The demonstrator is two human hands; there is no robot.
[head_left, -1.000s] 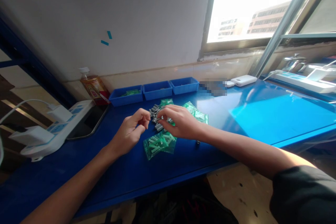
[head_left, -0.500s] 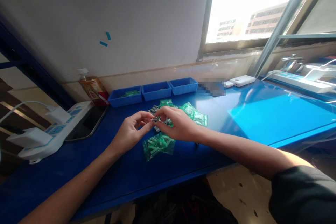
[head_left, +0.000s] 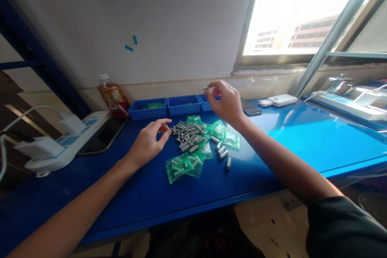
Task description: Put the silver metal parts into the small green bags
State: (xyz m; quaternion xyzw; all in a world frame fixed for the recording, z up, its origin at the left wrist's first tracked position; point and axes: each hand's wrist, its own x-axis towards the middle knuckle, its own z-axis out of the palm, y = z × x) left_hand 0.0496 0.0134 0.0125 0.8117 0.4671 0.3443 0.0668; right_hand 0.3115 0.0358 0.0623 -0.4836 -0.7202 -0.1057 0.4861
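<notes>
My right hand [head_left: 225,100] is raised in front of the right blue bin [head_left: 206,104], thumb and forefinger pinching a small metal part [head_left: 206,88] whose exact kind is too small to tell. My left hand [head_left: 149,141] hovers at the left side of a pile of metal standoffs [head_left: 190,131], fingers curved and apart, nothing visible between them. Around the pile lie green plastic bags [head_left: 231,140], and nearer the front another green bag [head_left: 178,167] with metal pieces inside. Several loose standoffs [head_left: 223,154] rest on the table to the right of the pile.
Along the wall stand the left blue bin [head_left: 148,113], with green bags inside, and the middle bin [head_left: 184,109]. A bottle [head_left: 113,96], a power strip [head_left: 68,141] and a dark tablet [head_left: 101,137] are at left. A phone [head_left: 251,108] and white device [head_left: 282,100] lie at right.
My hands have parted. The right hand has moved up and away toward the right bin with a small metal part, while the left stays near the pile with its fingers now apart.
</notes>
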